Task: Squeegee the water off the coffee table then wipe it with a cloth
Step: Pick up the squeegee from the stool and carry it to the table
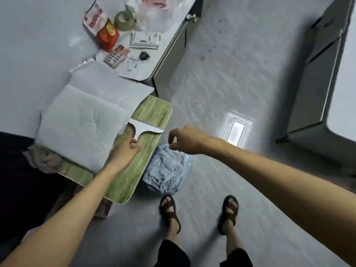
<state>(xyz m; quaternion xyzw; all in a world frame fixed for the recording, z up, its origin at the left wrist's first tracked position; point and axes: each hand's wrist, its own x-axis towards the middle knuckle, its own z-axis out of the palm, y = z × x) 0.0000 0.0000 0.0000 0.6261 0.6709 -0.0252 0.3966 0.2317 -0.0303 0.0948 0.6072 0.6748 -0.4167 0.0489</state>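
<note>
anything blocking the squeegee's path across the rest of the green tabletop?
Yes. The left hand holds the white squeegee on the bare right strip of the coffee table, but a large white sheet covers most of the top to its left. The right hand hovers empty, off the table's edge.
</note>
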